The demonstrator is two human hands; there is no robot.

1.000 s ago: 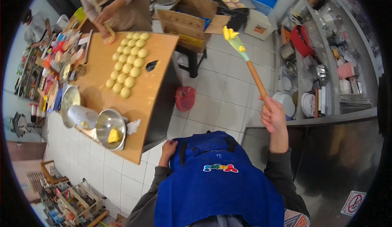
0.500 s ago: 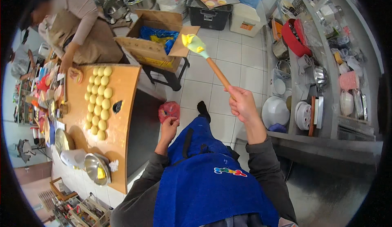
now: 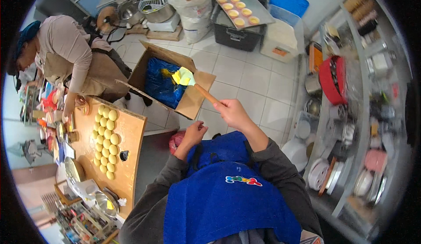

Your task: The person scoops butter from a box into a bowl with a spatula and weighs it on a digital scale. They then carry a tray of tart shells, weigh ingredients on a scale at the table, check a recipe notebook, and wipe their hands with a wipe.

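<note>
My right hand (image 3: 234, 113) is wrapped round the wooden handle of a spatula (image 3: 205, 94). Its pale green head carries lumps of a soft yellow substance (image 3: 179, 76). From this view the head overlaps an open cardboard box (image 3: 195, 99) lined with blue plastic (image 3: 158, 82), where more yellow shows inside. My left hand (image 3: 194, 133) hovers in front of my apron, near the box's front corner. Its fingers are curled in, and nothing shows in them. A red plastic bag (image 3: 175, 141) lies behind that hand, partly hidden.
To the left, a wooden table (image 3: 131, 134) bears rows of pale dough balls (image 3: 106, 145) and a metal bowl (image 3: 106, 202). A co-worker (image 3: 66, 46) leans over its far end. Filled cups on a tray (image 3: 252, 5) rest on a black bin (image 3: 237, 38). Crowded shelves (image 3: 351, 95) line the right.
I have come closer to the cardboard box. My right hand has moved left with the spatula, bringing its head over the box in view. My left hand has shifted slightly right.
</note>
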